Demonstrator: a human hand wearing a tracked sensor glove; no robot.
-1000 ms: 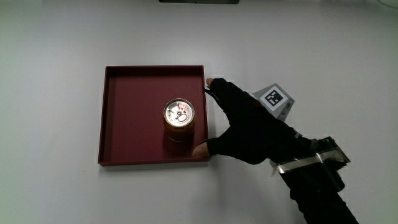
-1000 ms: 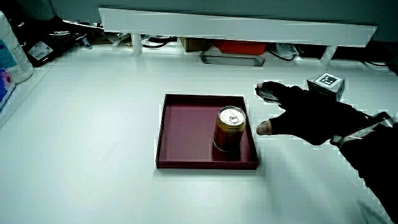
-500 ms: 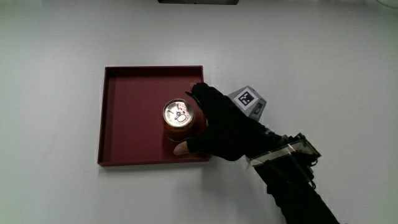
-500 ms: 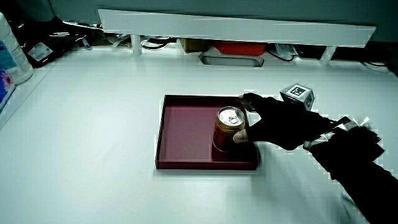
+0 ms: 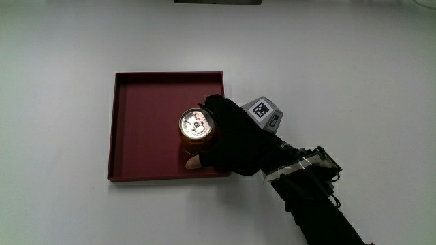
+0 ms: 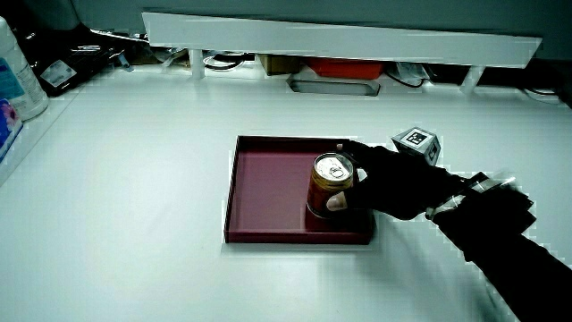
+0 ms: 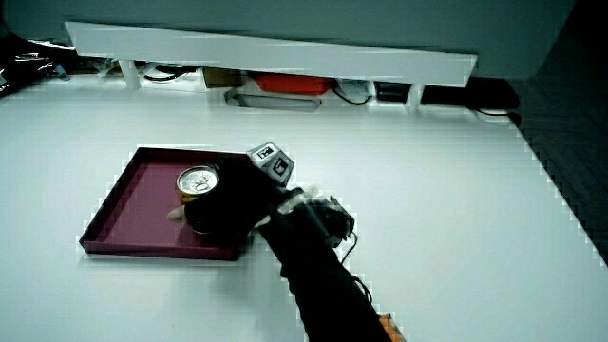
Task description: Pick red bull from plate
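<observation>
A red bull can point(image 5: 196, 124) stands upright in a square dark red plate point(image 5: 143, 122) with low walls. The gloved hand point(image 5: 235, 139) reaches over the plate's edge and wraps around the can's side, its thumb on the part nearer to the person. The can's silver top stays uncovered. In both side views the can point(image 6: 332, 170) point(image 7: 197, 180) rests on the plate point(image 6: 268, 188) point(image 7: 133, 204) with the hand point(image 6: 389, 183) point(image 7: 237, 204) closed around it. The patterned cube point(image 5: 264, 112) rides on the hand's back.
The white table point(image 5: 54, 54) surrounds the plate. A low white partition point(image 6: 340, 40) with boxes and cables under it shows in both side views. A white bottle point(image 6: 13, 76) stands at the table's edge in a side view.
The hand has moved from beside the plate in over its edge and closed its fingers around the can. The can and plate have not moved.
</observation>
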